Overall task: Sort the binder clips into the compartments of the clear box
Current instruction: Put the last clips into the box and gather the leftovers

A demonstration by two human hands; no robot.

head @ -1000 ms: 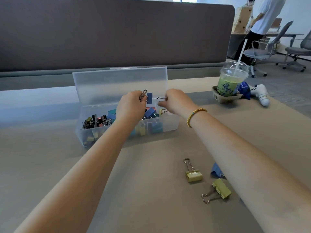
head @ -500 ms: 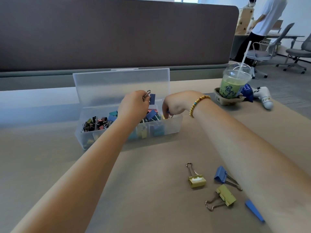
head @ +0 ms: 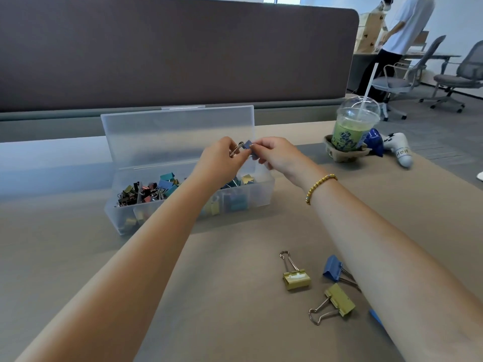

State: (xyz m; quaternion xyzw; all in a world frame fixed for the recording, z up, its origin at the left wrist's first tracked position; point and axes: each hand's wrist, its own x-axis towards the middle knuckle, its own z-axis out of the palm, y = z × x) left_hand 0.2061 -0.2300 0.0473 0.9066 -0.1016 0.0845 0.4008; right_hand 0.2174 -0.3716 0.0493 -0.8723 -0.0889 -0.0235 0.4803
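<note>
Both hands now pinch one blue binder clip (head: pixel 247 145) above the clear box (head: pixel 264 189): left hand (head: pixel 222 159) on its wire handles, right hand (head: pixel 274 155) risen from the right compartment. Probably folding it before dropping.

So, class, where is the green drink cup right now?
In the head view the green drink cup stands at the far right of the table, in a cardboard holder, right of the clear box and beside a white controller.
</note>
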